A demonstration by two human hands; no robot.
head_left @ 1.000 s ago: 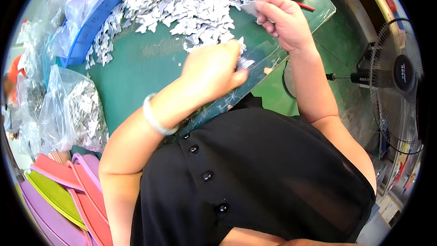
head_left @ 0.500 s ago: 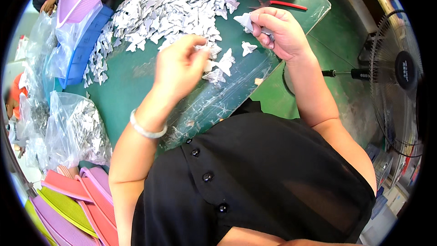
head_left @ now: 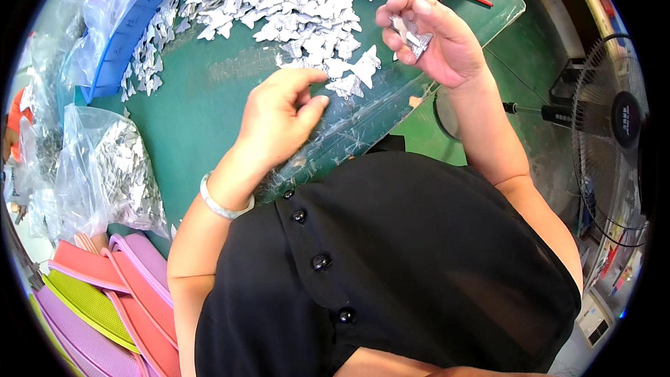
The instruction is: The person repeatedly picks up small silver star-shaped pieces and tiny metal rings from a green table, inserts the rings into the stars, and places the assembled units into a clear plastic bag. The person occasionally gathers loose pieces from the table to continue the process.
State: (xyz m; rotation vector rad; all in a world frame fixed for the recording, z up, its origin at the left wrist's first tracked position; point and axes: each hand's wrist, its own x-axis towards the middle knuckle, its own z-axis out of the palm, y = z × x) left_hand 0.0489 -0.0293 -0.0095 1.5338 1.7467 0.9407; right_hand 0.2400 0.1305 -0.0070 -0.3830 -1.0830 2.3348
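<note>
Cradling silvery pieces (head_left: 412,36), the right hand (head_left: 447,42) has a loose, half-curled grip: any slackening could spill them past the bench (head_left: 202,119) edge! Left hand (head_left: 279,113), grip part-open, looks empty beside loose pieces (head_left: 364,68).

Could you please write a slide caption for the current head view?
Right hand holding silvery pieces, left hand beside a loose silvery pile on a green table.

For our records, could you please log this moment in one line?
right hand: holding silver pieces | left hand: open near pile
</note>
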